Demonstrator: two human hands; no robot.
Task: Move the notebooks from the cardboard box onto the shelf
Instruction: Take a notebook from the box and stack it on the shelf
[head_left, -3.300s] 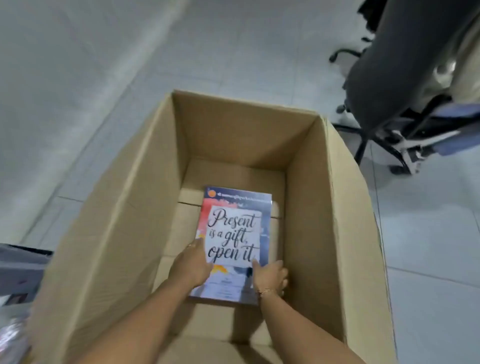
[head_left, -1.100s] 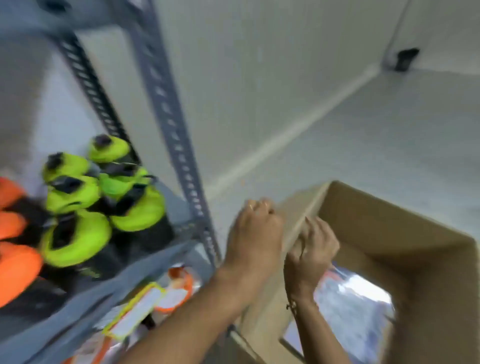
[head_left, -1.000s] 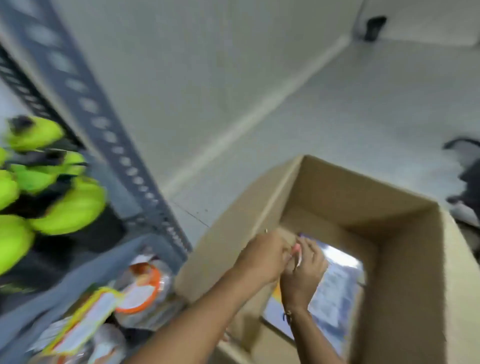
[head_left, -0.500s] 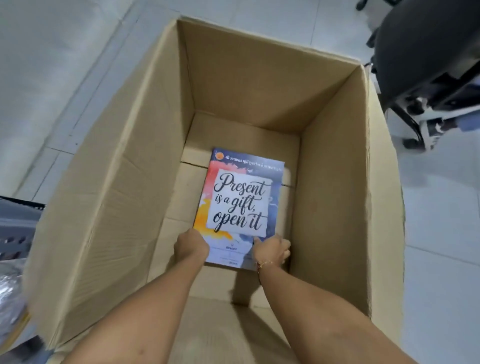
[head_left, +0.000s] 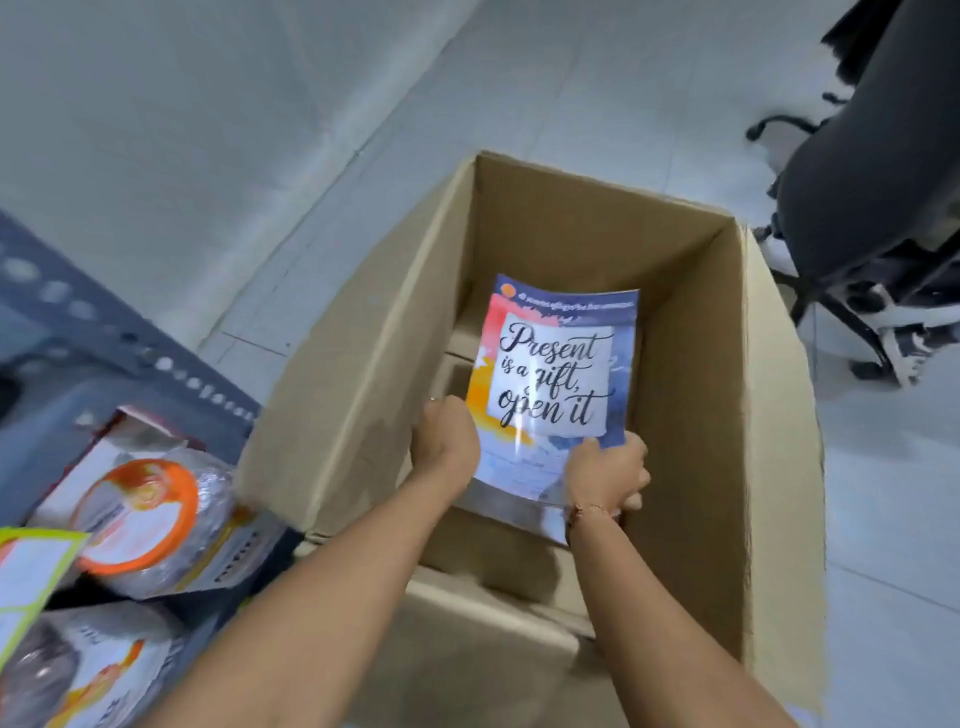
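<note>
A notebook (head_left: 556, 364) with a colourful cover reading "Present is a gift, open it" is raised inside the open cardboard box (head_left: 353, 374), its far end tilted up. My left hand (head_left: 447, 441) grips its near left edge. My right hand (head_left: 608, 475) grips its near right corner. The grey metal shelf (head_left: 88, 322) stands to the left of the box. Whatever lies under the notebook on the box floor is hidden.
On the shelf at lower left lie wrapped packages, one with an orange-rimmed round label (head_left: 135, 514). A black office chair (head_left: 878, 171) stands at the right on the pale tiled floor (head_left: 888, 509). A white wall (head_left: 182, 104) runs behind the shelf.
The notebook lay flat on the box floor half a second ago; both hands have now lifted it, and the view has swung left so the shelf shows.
</note>
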